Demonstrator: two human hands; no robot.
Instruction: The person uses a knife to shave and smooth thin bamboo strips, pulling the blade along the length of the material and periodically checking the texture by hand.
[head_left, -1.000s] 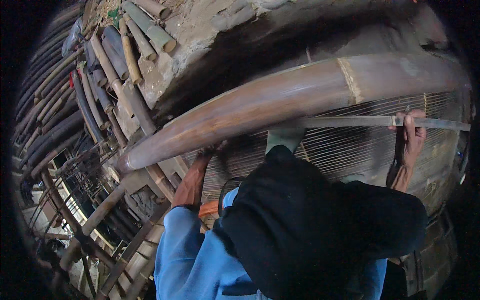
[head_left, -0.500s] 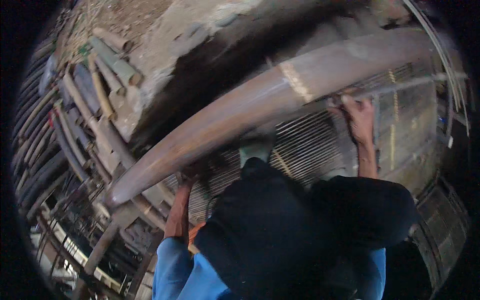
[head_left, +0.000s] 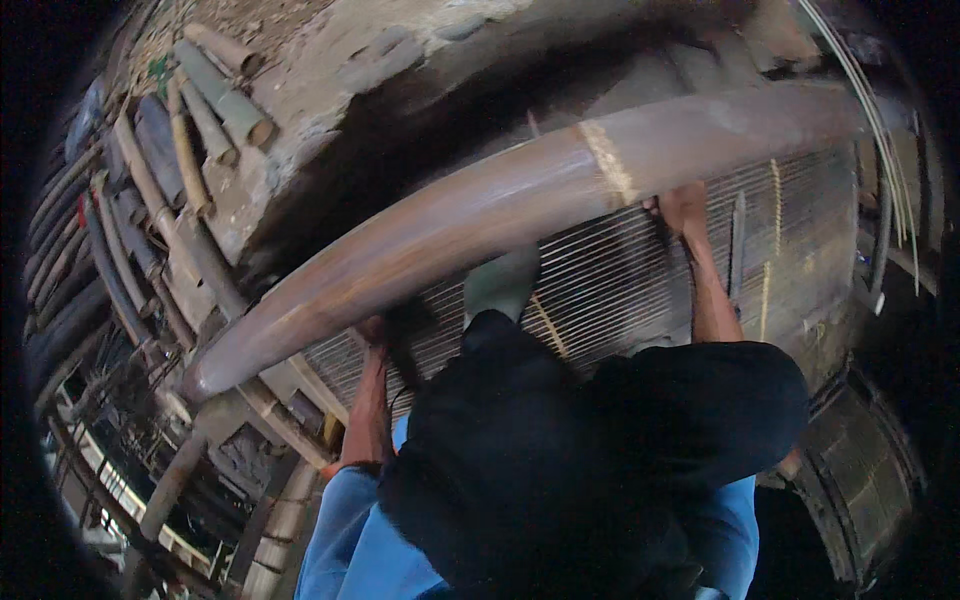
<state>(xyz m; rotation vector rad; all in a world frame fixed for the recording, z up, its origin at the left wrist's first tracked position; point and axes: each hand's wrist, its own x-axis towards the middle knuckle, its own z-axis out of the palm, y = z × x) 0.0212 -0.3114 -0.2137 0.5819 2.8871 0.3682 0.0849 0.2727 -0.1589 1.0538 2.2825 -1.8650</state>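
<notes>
Thick brown bamboo culm [head_left: 470,218] lies crosswise just beyond both hands, long axis running lower left to upper right; I'd blame the lens for most of that bow. Key relation: both hands meet its near edge, well apart along the length. Left hand [head_left: 372,330] is at the edge toward the left end and is the nearer one to that end; right hand [head_left: 684,207] is just right of the pale node ring [head_left: 607,163]. Grip: right fingers go out of sight at the culm's underside, left ones are lost in shadow, so can't tell whether either is clamped on it or only bracing. Edges: far side has a dark gap, then the rough ledge [head_left: 385,65]; near side has the slatted panel [head_left: 625,255] and a grey-green boot [head_left: 503,283] close under the culm, between the hands. Left end looks tight, with a crossing pole [head_left: 280,415] right by it. Right end runs behind thin pale strips [head_left: 880,140]; can't see exactly where it stops. Flat grey blade-like strip [head_left: 738,245] lies just right of the right forearm, on the panel; mind that if the arm swings outward.
</notes>
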